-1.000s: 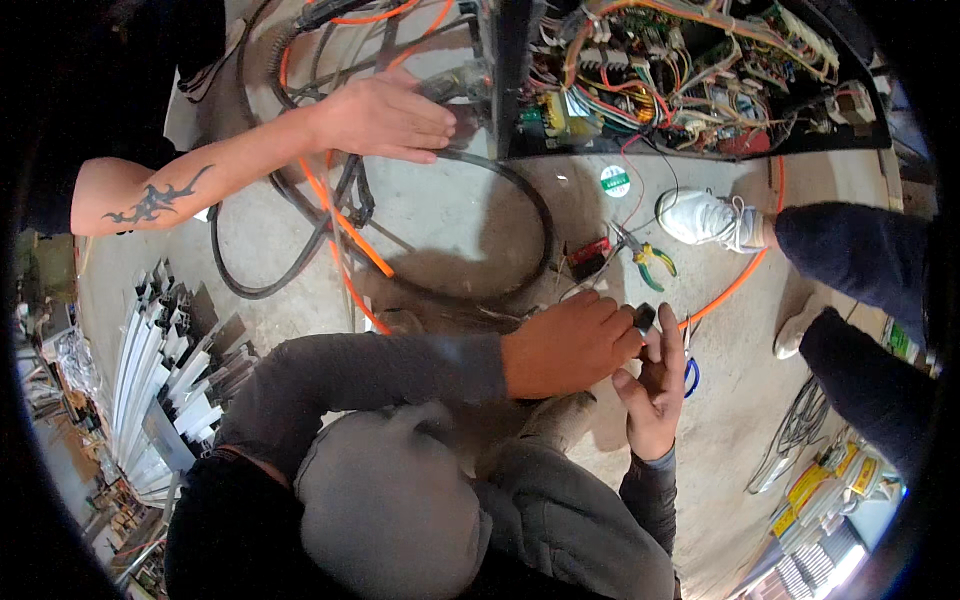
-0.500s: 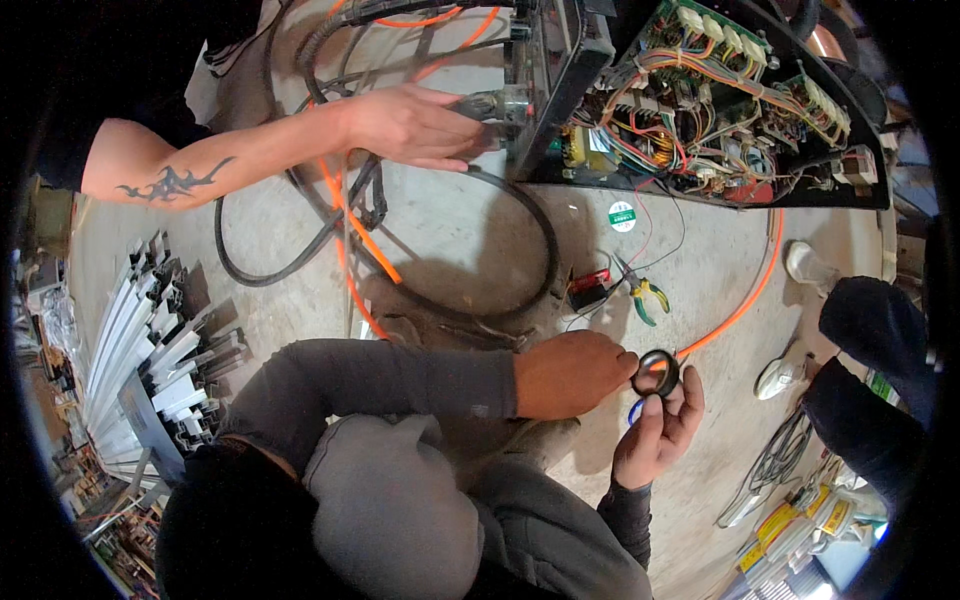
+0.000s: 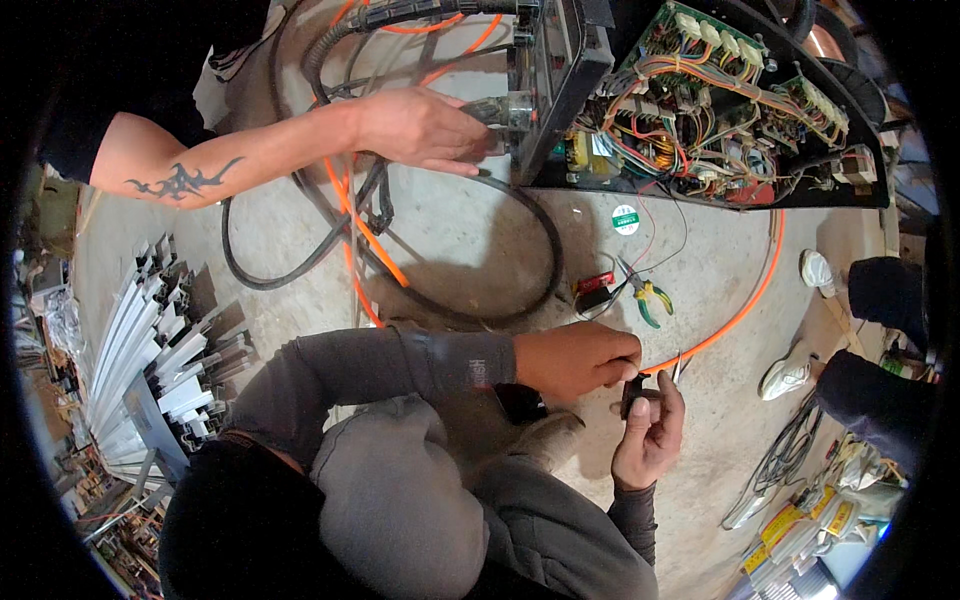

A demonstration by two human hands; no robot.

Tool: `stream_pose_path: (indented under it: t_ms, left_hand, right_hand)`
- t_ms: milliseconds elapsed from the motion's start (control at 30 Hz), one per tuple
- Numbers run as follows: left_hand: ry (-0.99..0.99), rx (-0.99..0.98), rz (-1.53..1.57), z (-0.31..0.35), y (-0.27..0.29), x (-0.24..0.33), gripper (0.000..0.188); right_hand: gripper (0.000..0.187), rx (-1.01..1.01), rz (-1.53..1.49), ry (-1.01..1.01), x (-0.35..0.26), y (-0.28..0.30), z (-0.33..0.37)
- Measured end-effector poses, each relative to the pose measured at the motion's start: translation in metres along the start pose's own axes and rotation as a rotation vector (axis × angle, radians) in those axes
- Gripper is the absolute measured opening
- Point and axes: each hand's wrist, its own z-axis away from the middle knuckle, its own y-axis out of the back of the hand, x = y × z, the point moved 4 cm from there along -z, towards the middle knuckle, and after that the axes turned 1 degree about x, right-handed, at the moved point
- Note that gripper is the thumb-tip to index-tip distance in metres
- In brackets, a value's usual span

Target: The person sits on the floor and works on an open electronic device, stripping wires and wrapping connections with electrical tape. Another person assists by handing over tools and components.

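Observation:
Close to the floor, my left hand [image 3: 580,362] pinches at the end of an orange cable [image 3: 715,340], its fingertips partly hiding that end. My right hand [image 3: 650,440] grips a roll of black tape [image 3: 632,392] between thumb and fingers, just below the cable end. The roll appears edge-on and dark. A thin silvery piece [image 3: 680,365] sticks up beside my right fingertips; its kind is unclear. Beyond my hands lie pliers [image 3: 650,300] with yellow-green handles and a small red-and-black object [image 3: 596,290] with thin wires.
An opened machine [image 3: 720,110] with circuit boards and wires stands far right. A co-worker's tattooed arm [image 3: 250,160] reaches to a plug on its front. Black cable [image 3: 550,240] loops across the floor. Metal profiles [image 3: 150,350] lie left; another person's shoe [image 3: 785,375] is at right.
The tape roll has turned from a face-on ring to edge-on, and my right hand has shifted slightly left. The legs at right have moved. The co-worker's hand stays at the plug.

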Motion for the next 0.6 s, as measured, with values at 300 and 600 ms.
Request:
stream_pose_path:
  t_ms: [300, 600]
  left_hand:
    - [-0.011, -0.129, 0.03, 0.002, -0.003, 0.004, 0.025]
    - [-0.157, 0.121, -0.401, 0.002, -0.01, 0.013, 0.022]
  right_hand:
    - [0.018, -0.027, 0.186, 0.14, -0.003, -0.001, -0.009]
    - [0.013, 0.031, 0.29, 0.172, -0.005, -0.002, -0.014]
